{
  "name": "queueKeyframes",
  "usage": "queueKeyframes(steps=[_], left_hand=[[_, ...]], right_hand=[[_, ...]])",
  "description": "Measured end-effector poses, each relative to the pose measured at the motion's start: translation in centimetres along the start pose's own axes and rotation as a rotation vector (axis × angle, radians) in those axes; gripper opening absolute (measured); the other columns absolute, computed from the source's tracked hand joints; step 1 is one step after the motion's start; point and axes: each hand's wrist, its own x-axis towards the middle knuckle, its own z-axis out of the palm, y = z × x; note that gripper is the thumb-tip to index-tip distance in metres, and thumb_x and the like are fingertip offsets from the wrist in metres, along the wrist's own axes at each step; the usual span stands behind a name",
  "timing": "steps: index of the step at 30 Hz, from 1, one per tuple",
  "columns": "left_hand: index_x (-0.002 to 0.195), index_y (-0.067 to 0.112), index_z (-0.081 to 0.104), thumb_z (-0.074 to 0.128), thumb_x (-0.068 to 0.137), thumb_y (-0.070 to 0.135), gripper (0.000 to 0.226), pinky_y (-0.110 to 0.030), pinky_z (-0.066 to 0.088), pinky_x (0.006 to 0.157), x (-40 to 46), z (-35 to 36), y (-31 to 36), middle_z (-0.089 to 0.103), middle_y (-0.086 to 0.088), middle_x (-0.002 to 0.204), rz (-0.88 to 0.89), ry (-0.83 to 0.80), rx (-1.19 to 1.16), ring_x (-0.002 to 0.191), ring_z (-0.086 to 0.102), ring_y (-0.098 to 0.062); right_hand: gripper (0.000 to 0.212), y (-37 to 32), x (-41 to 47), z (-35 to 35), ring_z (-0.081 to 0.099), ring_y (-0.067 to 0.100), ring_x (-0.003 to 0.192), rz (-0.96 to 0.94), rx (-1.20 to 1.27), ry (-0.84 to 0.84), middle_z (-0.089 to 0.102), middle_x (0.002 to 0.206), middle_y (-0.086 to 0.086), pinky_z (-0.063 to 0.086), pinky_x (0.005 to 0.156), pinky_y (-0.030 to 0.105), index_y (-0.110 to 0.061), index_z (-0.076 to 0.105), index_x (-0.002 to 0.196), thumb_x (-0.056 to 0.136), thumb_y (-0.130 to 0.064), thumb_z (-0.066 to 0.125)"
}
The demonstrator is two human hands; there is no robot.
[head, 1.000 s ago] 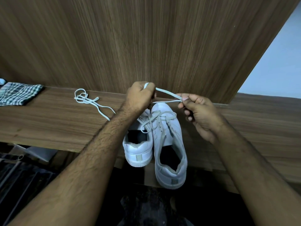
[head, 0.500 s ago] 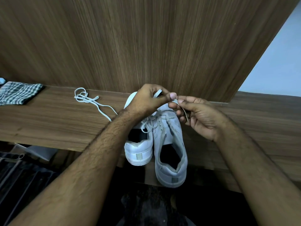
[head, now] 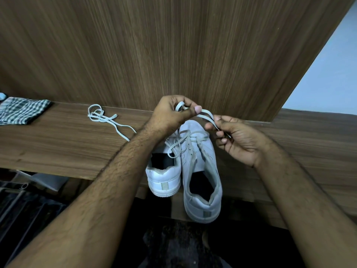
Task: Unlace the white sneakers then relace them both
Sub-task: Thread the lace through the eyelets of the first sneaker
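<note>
— Where's the lace now?
— It's pinched by the left hand and the right hand, seemingly threaded through the right sneaker on the wooden shelf.

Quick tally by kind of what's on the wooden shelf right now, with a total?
White sneakers: 2, left one and right one.
Laces: 2, one lying loose, one held by left hand and right hand.
Checked cloth: 1.
Total: 5.
</note>
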Motion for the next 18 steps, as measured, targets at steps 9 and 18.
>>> queueKeyframes(steps=[9,18], left_hand=[[0.087,0.010,0.061,0.067,0.098,0.021,0.017,-0.022,0.044,0.052,0.21,0.34,0.30,0.059,-0.010,0.067,-0.070,0.041,-0.003,0.055,0.053,-0.013],[0.090,0.010,0.061,0.066,0.099,0.018,0.013,-0.029,0.047,0.059,-0.02,0.24,0.38,0.064,-0.002,0.064,-0.083,0.074,-0.063,0.061,0.058,-0.017]], right_hand=[[0.012,0.02,-0.07,0.07,0.045,0.001,0.053,-0.037,-0.051,0.035,0.061,0.071,-0.004,0.035,0.044,0.013,-0.016,0.067,0.097,0.102,-0.017,0.056],[0.011,0.20,0.20,-0.24,0.047,0.001,0.056,-0.077,-0.064,0.105,0.059,0.070,-0.003,0.039,0.048,0.012,-0.013,0.068,0.098,0.101,-0.012,0.058]])
